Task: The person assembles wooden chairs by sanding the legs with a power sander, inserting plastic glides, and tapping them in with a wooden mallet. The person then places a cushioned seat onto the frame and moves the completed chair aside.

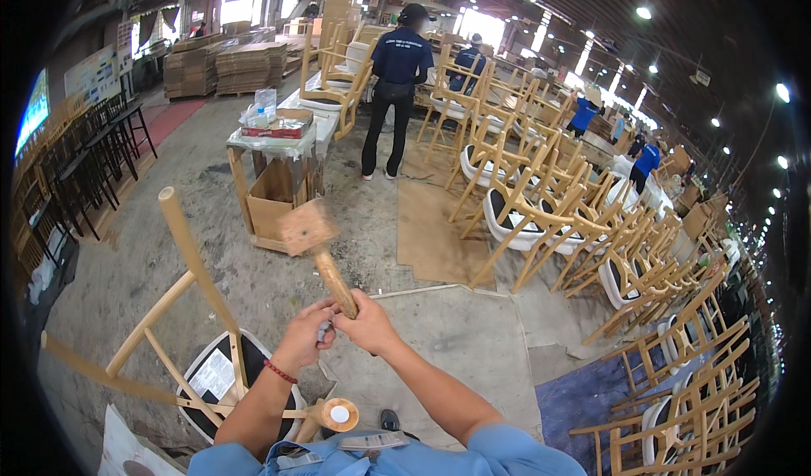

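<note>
My right hand [367,322] is wrapped round the handle of a wooden mallet [307,228], whose block head points up and away from me. Close against it, my left hand [304,337] has its fingers closed on a small greyish piece [323,331], too small to name. Below and to the left lies an overturned wooden chair [187,261], its pale legs in the air and a paper label [211,375] on the dark seat underside. A rounded wooden end with a white disc [340,413] faces up by my body.
Many wooden chairs [515,223] crowd the right side. Ahead stands a wrapped table [245,141] with a cardboard box [274,201] beneath. A co-worker [401,70] stands beyond it; others work farther back. Dark stools [93,159] line the left; flattened cardboard [427,231] covers some floor.
</note>
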A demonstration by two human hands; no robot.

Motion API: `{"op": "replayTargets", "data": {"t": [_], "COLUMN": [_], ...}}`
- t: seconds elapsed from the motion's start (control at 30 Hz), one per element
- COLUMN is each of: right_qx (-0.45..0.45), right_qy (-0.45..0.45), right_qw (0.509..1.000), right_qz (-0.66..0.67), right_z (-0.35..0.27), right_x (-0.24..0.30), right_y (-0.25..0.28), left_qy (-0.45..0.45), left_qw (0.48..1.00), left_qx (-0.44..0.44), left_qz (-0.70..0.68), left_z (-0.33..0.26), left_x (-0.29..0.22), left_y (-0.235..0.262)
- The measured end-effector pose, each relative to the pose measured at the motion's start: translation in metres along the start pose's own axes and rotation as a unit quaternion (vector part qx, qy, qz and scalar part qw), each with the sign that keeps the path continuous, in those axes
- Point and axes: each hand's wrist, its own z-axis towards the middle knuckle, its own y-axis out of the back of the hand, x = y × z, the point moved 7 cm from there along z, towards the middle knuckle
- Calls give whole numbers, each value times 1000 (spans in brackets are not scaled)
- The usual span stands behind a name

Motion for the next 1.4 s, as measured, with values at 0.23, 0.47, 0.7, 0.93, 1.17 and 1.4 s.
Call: {"op": "replayTargets", "data": {"t": [0.23,0.47,0.7,0.93,1.17,1.4], "right_qx": [84,131,129,120,118,142], "right_qy": [89,146,193,197,219,172], "right_qw": [987,962,954,966,955,974], "right_qz": [-104,-192,-190,-121,-159,51], "right_z": [39,55,66,94,102,137], "right_x": [46,64,102,134,152,157], "right_y": [-22,-52,-90,-114,-135,-106], "left_qy": [3,-24,-55,-103,-133,-504], "left_qw": [997,994,996,993,985,637], "left_qx": [-58,-93,-54,-59,-104,-406], "left_qz": [-41,-54,-39,7,41,418], "left_z": [-5,-24,-42,-48,-54,-117], "left_x": [-15,-32,-75,-127,-148,-322], "left_y": [37,55,82,95,121,167]}}
